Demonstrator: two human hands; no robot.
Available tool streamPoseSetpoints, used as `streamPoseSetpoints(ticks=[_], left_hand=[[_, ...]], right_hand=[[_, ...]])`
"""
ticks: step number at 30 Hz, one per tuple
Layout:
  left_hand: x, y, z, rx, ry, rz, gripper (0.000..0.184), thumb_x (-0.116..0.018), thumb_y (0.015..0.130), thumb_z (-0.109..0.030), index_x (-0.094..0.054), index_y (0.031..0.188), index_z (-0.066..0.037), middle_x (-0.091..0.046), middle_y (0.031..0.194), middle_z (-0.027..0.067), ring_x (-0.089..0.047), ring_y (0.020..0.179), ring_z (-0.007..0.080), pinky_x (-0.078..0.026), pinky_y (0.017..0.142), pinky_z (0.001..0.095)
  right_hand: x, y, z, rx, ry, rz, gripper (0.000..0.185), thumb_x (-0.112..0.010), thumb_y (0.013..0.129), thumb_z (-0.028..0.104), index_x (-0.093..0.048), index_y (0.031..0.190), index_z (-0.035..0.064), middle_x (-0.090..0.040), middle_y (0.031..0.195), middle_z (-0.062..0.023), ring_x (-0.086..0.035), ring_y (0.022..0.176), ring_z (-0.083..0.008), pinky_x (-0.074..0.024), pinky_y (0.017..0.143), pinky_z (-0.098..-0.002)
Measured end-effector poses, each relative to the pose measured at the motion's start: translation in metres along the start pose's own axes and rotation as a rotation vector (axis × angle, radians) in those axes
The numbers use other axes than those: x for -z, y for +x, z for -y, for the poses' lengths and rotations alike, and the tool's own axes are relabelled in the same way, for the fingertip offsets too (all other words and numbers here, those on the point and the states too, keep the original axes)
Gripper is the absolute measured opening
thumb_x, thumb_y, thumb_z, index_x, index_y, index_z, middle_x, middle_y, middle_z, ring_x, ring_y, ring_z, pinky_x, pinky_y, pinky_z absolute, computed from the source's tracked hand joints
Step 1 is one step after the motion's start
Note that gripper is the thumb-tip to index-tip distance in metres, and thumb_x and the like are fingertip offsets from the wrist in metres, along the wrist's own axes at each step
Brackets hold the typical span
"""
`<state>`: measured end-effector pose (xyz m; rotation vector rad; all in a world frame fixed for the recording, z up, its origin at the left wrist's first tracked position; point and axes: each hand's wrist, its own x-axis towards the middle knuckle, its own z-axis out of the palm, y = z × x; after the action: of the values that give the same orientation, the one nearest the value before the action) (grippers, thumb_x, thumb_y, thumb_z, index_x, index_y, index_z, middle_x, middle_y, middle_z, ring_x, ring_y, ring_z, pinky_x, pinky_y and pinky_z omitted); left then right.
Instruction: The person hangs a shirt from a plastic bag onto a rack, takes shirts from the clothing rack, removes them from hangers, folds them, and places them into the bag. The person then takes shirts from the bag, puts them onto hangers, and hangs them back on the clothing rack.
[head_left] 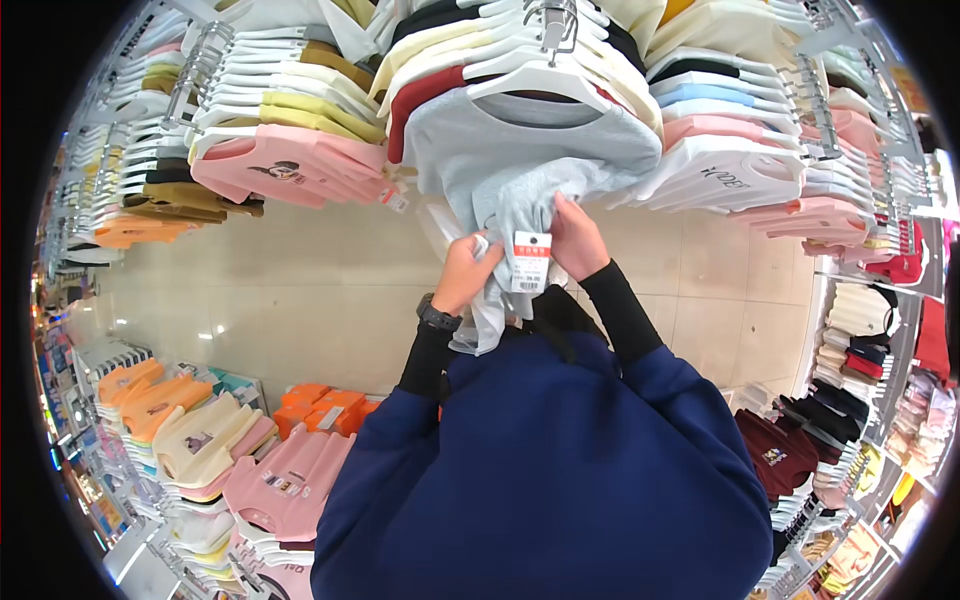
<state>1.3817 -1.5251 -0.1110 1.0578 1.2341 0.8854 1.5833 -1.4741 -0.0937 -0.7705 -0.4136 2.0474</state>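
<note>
A light grey shirt (pixel 440 140) hangs from a white hanger (pixel 545 80) at the front of the middle rack. Its lower part is bunched and pulled toward me. My left hand (pixel 467 273) is closed on the bunched cloth at the left, with a dark watch on the wrist. On the right, my right hand (pixel 580 238) pinches the same cloth near the sleeve or hem; which of the two I cannot tell. Between my hands dangles a white and red price tag (pixel 531 262). Clear plastic wrap (pixel 480 330) seems to hang below my left hand.
Pink shirts (pixel 290 165) hang on the rack to the left, and white shirts (pixel 725 172) to the right. Orange boxes (pixel 325 408) and more hanging shirts stand behind me at lower left. Pale tiled floor (pixel 300 290) lies between the racks.
</note>
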Motion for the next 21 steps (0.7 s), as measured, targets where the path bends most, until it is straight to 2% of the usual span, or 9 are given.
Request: streamPoseSetpoints(ticks=[1, 2, 4, 5, 7, 10, 13, 15, 21], left_hand=[[-0.002, 0.001, -0.005, -0.013, -0.091, -0.037, 0.034, -0.066, 0.094, -0.02, -0.064, 0.109, 0.01, -0.069, 0.095, 0.0068, -0.059, 0.085, 0.008, -0.049, 0.077, 0.0267], [-0.003, 0.001, -0.01, -0.023, -0.182, -0.075, 0.032, -0.064, 0.096, -0.019, -0.064, 0.108, 0.01, -0.069, 0.093, 0.0046, -0.058, 0.083, 0.0065, -0.048, 0.076, 0.0251], [-0.003, -0.001, -0.021, -0.051, -0.274, -0.111, 0.031, -0.061, 0.099, -0.02, -0.065, 0.109, 0.009, -0.068, 0.094, 0.0011, -0.056, 0.084, 0.0048, -0.047, 0.077, 0.0236], [-0.002, -0.003, -0.023, -0.032, -0.278, -0.106, 0.031, -0.061, 0.099, -0.021, -0.066, 0.108, 0.008, -0.066, 0.09, -0.0007, -0.055, 0.08, 0.0036, -0.045, 0.072, 0.0227], [-0.001, -0.005, -0.026, 0.009, -0.284, -0.091, 0.031, -0.061, 0.099, -0.024, -0.066, 0.105, 0.006, -0.063, 0.082, -0.0043, -0.051, 0.07, 0.001, -0.042, 0.062, 0.0208], [0.009, -0.007, -0.02, 0.097, -0.354, -0.064, 0.028, -0.06, 0.1, -0.028, -0.067, 0.096, -0.001, -0.048, 0.066, -0.0114, -0.036, 0.054, -0.0022, -0.026, 0.048, 0.0203], [0.011, -0.008, -0.021, 0.073, -0.346, -0.07, 0.027, -0.06, 0.1, -0.031, -0.066, 0.09, -0.007, -0.033, 0.059, -0.0145, -0.022, 0.048, -0.0022, -0.014, 0.045, 0.0224], [0.013, -0.008, -0.023, 0.07, -0.323, -0.08, 0.027, -0.059, 0.1, -0.031, -0.066, 0.089, -0.007, -0.033, 0.058, -0.0143, -0.024, 0.048, -0.0021, -0.015, 0.045, 0.0221], [0.015, -0.014, -0.028, 0.081, -0.283, -0.082, 0.026, -0.06, 0.1, -0.029, -0.066, 0.09, -0.006, -0.036, 0.06, -0.0139, -0.027, 0.05, -0.0021, -0.017, 0.047, 0.0217]], right_hand=[[-0.008, -0.002, 0.001, 0.028, -0.028, 0.001, 0.029, -0.05, 0.103, 0.027, -0.055, 0.122, 0.0061, -0.062, 0.118, -0.0071, -0.06, 0.111, -0.0194, -0.0483, 0.096, -0.0368], [-0.018, -0.005, -0.002, 0.146, -0.079, 0.025, 0.028, -0.052, 0.102, 0.025, -0.056, 0.122, 0.0061, -0.061, 0.12, -0.0063, -0.059, 0.114, -0.017, -0.0463, 0.097, -0.035], [-0.02, -0.014, -0.006, 0.11, -0.311, -0.029, 0.031, -0.057, 0.1, 0.025, -0.056, 0.124, 0.0053, -0.061, 0.118, -0.0035, -0.057, 0.115, -0.0151, -0.0463, 0.096, -0.0335], [-0.021, -0.019, -0.007, 0.092, -0.426, -0.058, 0.033, -0.06, 0.099, 0.025, -0.056, 0.125, 0.0049, -0.061, 0.116, -0.0021, -0.056, 0.116, -0.0141, -0.0463, 0.096, -0.0328], [-0.026, -0.025, -0.004, 0.064, -0.318, -0.116, 0.029, -0.061, 0.099, 0.024, -0.059, 0.121, 0.0056, -0.064, 0.109, -0.0006, -0.061, 0.104, -0.0117, -0.0484, 0.09, -0.0295], [-0.022, -0.028, 0.001, 0.097, -0.182, -0.123, 0.024, -0.059, 0.1, 0.023, -0.06, 0.117, 0.0069, -0.065, 0.103, 0.0001, -0.063, 0.095, -0.0094, -0.05, 0.084, -0.0278], [-0.028, -0.035, 0.01, 0.115, -0.137, -0.155, 0.019, -0.057, 0.101, 0.024, -0.061, 0.112, 0.0085, -0.065, 0.099, 0.0003, -0.063, 0.091, -0.008, -0.0507, 0.081, -0.027], [-0.032, -0.039, 0.014, 0.108, -0.137, -0.173, 0.019, -0.054, 0.102, 0.025, -0.061, 0.11, 0.0093, -0.065, 0.098, 0.0004, -0.063, 0.09, -0.0075, -0.0508, 0.08, -0.0266], [-0.026, -0.045, 0.021, 0.039, -0.221, -0.106, 0.033, -0.049, 0.104, 0.029, -0.057, 0.123, 0.0037, -0.063, 0.116, -0.0048, -0.061, 0.103, -0.013, -0.0496, 0.09, -0.03]])
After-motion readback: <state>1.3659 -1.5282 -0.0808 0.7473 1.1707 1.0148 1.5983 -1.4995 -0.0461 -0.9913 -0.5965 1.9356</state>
